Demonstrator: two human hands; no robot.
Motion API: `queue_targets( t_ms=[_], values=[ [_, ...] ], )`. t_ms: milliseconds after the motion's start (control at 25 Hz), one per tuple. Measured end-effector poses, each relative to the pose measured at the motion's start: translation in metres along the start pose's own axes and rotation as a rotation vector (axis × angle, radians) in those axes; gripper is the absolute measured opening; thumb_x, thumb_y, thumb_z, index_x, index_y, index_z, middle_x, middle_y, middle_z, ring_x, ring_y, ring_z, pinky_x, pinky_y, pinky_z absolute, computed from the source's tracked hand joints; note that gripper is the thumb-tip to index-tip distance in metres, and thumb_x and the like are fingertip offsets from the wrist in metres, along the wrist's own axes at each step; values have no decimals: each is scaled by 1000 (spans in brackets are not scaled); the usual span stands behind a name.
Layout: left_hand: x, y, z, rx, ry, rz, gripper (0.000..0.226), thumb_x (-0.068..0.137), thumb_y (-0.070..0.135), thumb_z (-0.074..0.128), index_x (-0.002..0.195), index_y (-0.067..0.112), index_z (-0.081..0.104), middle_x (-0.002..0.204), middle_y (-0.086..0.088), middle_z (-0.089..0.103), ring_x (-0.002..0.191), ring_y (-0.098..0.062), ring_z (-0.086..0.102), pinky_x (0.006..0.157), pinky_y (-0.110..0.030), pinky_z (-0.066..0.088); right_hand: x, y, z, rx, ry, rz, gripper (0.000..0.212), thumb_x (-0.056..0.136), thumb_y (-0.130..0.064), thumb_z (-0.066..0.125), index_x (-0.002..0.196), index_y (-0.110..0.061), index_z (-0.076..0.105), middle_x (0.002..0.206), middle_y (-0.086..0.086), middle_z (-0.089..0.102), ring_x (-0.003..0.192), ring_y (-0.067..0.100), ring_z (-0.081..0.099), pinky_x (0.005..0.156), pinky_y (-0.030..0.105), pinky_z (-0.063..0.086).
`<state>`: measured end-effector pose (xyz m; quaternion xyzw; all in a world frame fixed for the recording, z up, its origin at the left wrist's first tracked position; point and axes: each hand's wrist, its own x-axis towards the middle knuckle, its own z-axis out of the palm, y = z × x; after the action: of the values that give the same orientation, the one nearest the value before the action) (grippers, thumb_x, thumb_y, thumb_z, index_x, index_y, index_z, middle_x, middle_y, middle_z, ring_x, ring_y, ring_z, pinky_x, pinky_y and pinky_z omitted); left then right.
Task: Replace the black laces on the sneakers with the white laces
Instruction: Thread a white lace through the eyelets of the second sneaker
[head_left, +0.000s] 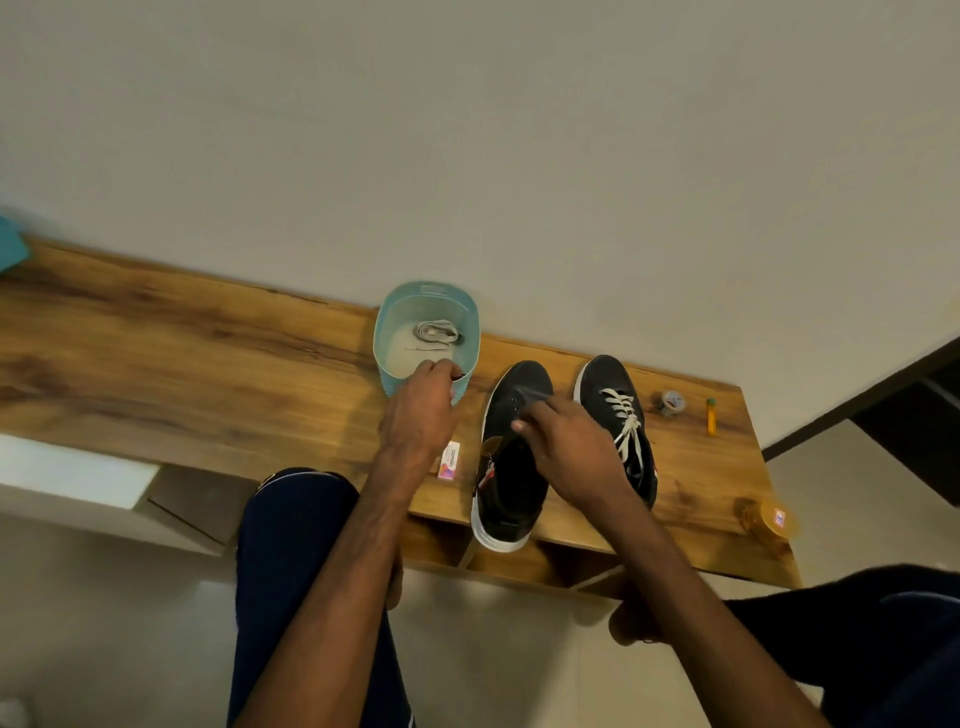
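My left hand hangs over the near rim of the teal basket at the far edge of the wooden table, fingers curled; whether they pinch anything I cannot tell. A folded white lace lies inside the basket. My right hand pinches the tongue of the unlaced black sneaker. Just right of it stands the other sneaker, laced in white. A small packet lies left of the unlaced one.
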<state>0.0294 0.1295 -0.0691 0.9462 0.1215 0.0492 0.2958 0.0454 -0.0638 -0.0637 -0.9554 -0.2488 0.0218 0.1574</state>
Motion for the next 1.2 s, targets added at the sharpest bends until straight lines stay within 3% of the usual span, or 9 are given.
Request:
queue_targets(
  t_ms=[240,400,720,960,1080,1200],
  values=[
    [50,-22,-19,76,20,-45,44,89,1,61,130,14,56,128,-7,59,110,-25,61,88,-45,55,138,-20,13,-22,-85,-64,38,99,-28,58,134,-13,56,131,8,58,116,26,55,94,39,49],
    [56,-29,-18,127,57,-68,47,88,5,64,133,15,53,129,-7,58,110,-23,61,85,-40,56,215,-22,55,-185,-188,-133,43,92,-12,65,132,-8,51,128,16,55,113,33,56,91,42,50],
    [56,-22,-14,169,24,-49,46,95,8,55,139,15,44,132,-7,53,109,-23,60,84,-36,54,268,-37,127,-436,-334,-114,45,101,-19,47,141,-1,39,132,20,49,122,39,51,91,52,49],
    [52,-23,-15,122,14,-61,47,95,9,57,139,15,43,135,-6,51,114,-20,57,89,-35,54,263,-44,124,-504,-254,-130,21,100,-11,48,113,-6,63,116,12,64,103,30,66,77,42,52],
    [52,-20,-18,116,28,-51,46,94,9,57,138,15,45,133,-6,52,112,-21,58,86,-36,55,257,-49,102,-368,-177,-92,18,98,-17,53,109,-8,65,114,10,66,103,30,65,76,38,49],
    [52,-17,-19,18,28,-63,43,93,7,56,134,15,49,126,-6,57,108,-23,60,83,-40,55,239,-41,61,3,-14,37,11,93,-25,63,95,-14,66,99,6,69,90,29,65,67,33,46]
  ],
)
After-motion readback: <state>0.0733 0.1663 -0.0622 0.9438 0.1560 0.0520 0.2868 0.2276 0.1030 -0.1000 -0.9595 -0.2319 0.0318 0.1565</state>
